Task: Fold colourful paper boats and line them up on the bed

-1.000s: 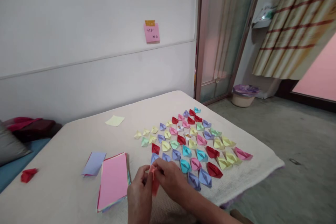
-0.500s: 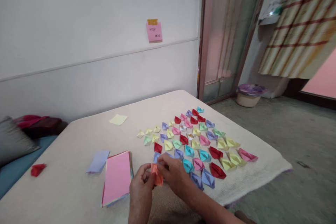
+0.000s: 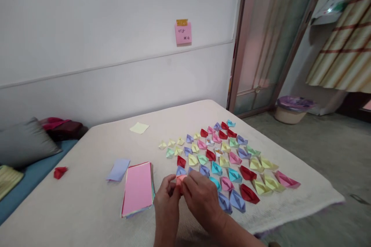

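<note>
A small piece of folded orange paper is pinched between my two hands, above the front part of the cloth-covered surface. My left hand grips its left side with thumb and fingers. On its right side, the fingers of my right hand are closed, hiding part of the paper. Just beyond and to the right stand several rows of folded paper boats in red, blue, yellow, green and pink. Left of my hands lies a stack of coloured paper with a pink sheet on top.
A lilac sheet lies beside the stack, a pale yellow sheet near the wall. A red folded paper piece is at far left, near a grey pillow. A pink note is taped to the wall. A lidded bin stands on the floor.
The view has turned left, so things appear shifted to the right. My hands have drawn closer around the orange paper, and less of it shows.
</note>
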Available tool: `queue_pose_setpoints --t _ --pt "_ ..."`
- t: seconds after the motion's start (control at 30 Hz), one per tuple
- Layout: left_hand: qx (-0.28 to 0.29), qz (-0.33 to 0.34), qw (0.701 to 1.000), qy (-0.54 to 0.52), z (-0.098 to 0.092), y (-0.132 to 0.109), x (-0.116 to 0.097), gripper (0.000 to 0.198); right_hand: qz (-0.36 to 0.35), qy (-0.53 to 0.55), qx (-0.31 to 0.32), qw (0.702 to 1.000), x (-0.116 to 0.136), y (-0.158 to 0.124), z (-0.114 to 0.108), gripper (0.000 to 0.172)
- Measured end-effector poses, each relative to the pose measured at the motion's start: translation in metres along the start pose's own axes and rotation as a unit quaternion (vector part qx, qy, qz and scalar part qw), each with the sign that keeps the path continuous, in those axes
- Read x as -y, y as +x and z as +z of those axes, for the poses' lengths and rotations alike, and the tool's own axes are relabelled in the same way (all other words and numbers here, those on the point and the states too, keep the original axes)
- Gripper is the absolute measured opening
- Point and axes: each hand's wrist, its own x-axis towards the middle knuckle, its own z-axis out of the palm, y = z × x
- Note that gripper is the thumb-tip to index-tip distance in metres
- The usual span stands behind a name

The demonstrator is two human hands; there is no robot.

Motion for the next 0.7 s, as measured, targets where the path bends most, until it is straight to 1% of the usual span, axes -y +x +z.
queue_pose_setpoints --t 0.07,0.13,0.23,0.33,0.47,0.53,0.63,0.67,0.7 --pt "-0.009 0.001 0.999 0.037 0.001 0.000 0.000 0.029 -0.028 -0.004 -0.015 0.999 0.000 0.000 0.003 0.026" --pt "-0.023 0.008 0.996 0.084 0.001 0.000 -0.001 0.028 -0.051 0.003 -0.018 0.999 -0.001 0.000 0.003 0.025" --pt "-0.031 0.026 0.987 0.154 0.001 -0.001 -0.003 0.027 -0.061 0.002 -0.013 0.998 -0.001 0.000 0.002 0.023" --pt "-0.031 0.027 0.980 0.195 0.000 -0.002 -0.004 0.028 -0.068 -0.003 -0.009 0.998 0.000 -0.002 0.002 0.023" --pt "-0.038 0.026 0.980 0.194 -0.001 -0.001 -0.003 0.027 -0.085 0.004 0.012 0.996 0.002 -0.004 0.004 0.021" --pt "-0.038 0.023 0.982 0.186 0.000 0.001 -0.003 0.028 -0.080 0.009 0.014 0.997 0.001 -0.005 0.005 0.021" --pt "-0.011 0.014 0.991 0.136 0.002 0.003 -0.004 0.029 -0.031 0.006 0.009 0.999 -0.004 -0.001 0.005 0.020" --pt "0.004 0.009 0.994 0.109 0.003 0.004 -0.004 0.033 -0.005 0.000 0.007 1.000 -0.008 0.002 0.003 0.020" --pt "0.012 0.003 0.997 0.080 0.004 0.004 -0.002 0.042 0.025 -0.008 0.006 1.000 -0.013 0.006 0.002 0.020"
